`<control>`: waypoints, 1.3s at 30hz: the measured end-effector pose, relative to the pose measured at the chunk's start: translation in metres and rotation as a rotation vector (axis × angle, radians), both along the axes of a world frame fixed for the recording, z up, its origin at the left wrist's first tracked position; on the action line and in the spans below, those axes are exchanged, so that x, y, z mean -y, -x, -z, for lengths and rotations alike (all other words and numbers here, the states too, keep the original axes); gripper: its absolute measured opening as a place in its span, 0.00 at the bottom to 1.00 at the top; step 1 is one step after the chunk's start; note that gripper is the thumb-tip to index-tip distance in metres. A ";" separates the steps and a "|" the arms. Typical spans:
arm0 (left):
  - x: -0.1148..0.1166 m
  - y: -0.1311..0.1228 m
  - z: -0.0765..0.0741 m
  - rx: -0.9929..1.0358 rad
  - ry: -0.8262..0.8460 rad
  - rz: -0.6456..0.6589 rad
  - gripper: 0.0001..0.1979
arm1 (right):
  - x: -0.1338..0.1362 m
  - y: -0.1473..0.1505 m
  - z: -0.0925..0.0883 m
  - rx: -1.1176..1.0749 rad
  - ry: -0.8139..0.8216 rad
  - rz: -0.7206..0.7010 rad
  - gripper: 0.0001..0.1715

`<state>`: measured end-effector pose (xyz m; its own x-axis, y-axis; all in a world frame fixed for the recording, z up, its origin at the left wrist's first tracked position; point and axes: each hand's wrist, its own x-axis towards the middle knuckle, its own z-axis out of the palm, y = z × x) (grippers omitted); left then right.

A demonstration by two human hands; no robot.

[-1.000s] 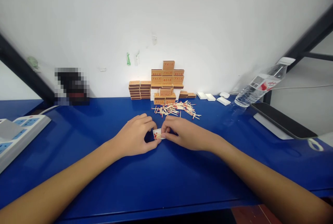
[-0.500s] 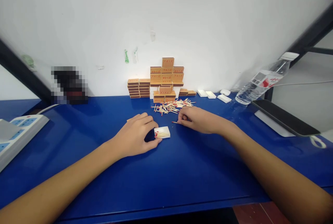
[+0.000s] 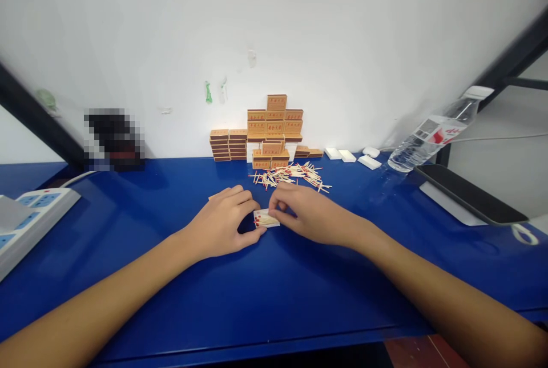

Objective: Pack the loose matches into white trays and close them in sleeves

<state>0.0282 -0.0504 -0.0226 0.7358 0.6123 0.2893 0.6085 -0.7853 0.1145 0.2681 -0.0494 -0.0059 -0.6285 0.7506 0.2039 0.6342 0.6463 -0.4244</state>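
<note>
A small white matchbox tray [image 3: 261, 211] lies on the blue table with several red-tipped matches [image 3: 264, 221] inside. My left hand [image 3: 226, 221] steadies it, thumb and fingers closed around its left end. Beyond that hand's knuckles an edge of an orange matchbox piece [image 3: 213, 197] shows, mostly hidden. Over the tray's right end is my right hand [image 3: 302, 212], its thumb and fingertips pinched on a match that is now largely hidden by the fingers. Just behind the hands spreads a heap of loose matches [image 3: 289, 174].
Against the wall stand stacked matchboxes [image 3: 274, 127], with another stack [image 3: 228, 145] at their left. White trays [image 3: 346, 156] lie right of them. A leaning water bottle [image 3: 436, 131], a dark phone [image 3: 471, 194] and a power strip [image 3: 34, 222] flank the table [image 3: 240, 299].
My right hand has moved left from beside the match heap to the tray, carrying a match. A few matches at the heap's right side now show. My left hand has stayed put.
</note>
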 end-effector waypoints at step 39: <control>0.002 -0.001 -0.001 0.102 -0.038 0.041 0.14 | -0.042 -0.034 -0.002 -0.083 0.015 0.629 0.18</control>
